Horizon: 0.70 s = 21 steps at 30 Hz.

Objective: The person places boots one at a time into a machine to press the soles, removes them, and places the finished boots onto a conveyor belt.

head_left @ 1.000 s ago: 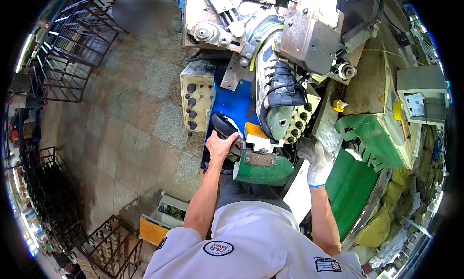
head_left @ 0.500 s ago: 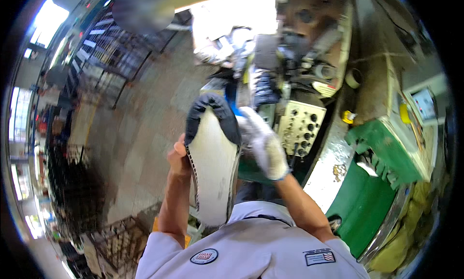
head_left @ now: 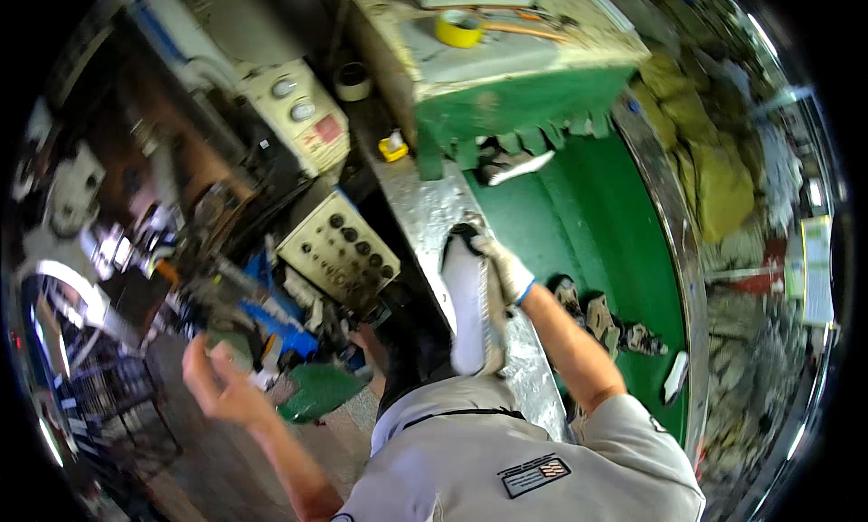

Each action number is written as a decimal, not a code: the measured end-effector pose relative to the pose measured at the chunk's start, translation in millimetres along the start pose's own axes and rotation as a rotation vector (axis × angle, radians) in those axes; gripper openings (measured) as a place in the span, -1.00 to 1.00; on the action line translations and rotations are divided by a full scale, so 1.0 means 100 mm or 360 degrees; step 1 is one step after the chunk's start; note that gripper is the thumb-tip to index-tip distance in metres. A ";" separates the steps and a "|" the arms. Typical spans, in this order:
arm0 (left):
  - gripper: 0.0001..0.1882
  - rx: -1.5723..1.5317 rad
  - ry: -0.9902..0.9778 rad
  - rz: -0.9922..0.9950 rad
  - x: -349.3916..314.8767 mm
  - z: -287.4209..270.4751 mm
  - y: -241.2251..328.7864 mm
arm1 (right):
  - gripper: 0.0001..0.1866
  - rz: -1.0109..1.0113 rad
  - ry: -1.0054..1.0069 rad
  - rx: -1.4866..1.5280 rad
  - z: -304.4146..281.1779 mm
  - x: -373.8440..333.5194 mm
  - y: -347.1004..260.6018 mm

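My right hand (head_left: pixel 504 270), in a white knit glove, is closed on a shoe upper (head_left: pixel 467 309) near its black toe. The upper's pale bottom faces me, toe pointing away, over the metal edge (head_left: pixel 423 205) beside the green conveyor belt (head_left: pixel 579 228). My bare left hand (head_left: pixel 220 384) is off to the left, apart from the shoe, its fingers spread and nothing in them. Next to that hand lies a dark green thing (head_left: pixel 316 393), its kind unclear.
On the belt sit several shoes (head_left: pixel 599 316), with another shoe (head_left: pixel 514 163) at the fringed green curtain (head_left: pixel 506 110). A knobbed control panel (head_left: pixel 339 251) stands left of the belt. A yellow tape roll (head_left: pixel 458 29) rests on the box above the curtain.
My view has swung right, toward the belt. My left hand has let go of the shoe and moved away left. My right hand now carries the shoe at the belt's edge.
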<state>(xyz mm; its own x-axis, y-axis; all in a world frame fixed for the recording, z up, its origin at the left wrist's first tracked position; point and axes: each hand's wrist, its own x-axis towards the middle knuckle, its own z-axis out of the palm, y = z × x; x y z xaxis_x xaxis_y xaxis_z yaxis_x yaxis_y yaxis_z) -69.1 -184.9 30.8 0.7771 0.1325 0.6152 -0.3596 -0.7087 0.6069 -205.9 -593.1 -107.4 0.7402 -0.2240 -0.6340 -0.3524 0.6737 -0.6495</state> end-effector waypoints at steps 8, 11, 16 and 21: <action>-0.63 0.0514 -0.0298 -0.1079 0.11 0.19 -0.68 | -0.10 -0.0198 0.1078 -0.1643 -1.86 1.36 -0.66; -0.61 0.0023 -0.0255 -0.0858 0.01 0.27 -1.00 | 0.00 -0.0289 0.1042 -0.0594 -2.48 2.50 -0.70; -0.69 -0.0032 -0.0740 -0.0850 -0.30 -0.64 -1.96 | -0.23 -0.0525 0.1462 -0.0039 -2.22 3.13 -0.48; -0.74 0.0217 -0.0784 -0.1024 -0.61 -0.86 -2.21 | -0.63 -0.0475 0.0198 0.0574 -1.59 1.62 0.04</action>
<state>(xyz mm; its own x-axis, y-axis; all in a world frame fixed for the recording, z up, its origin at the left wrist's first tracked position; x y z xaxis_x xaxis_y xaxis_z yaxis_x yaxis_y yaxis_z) -81.2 23.4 -97.8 0.9591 0.2446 -0.1428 0.2747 -0.6803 0.6795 -178.3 -738.7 -279.3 0.6968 -0.5126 -0.5017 0.1024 0.7634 -0.6377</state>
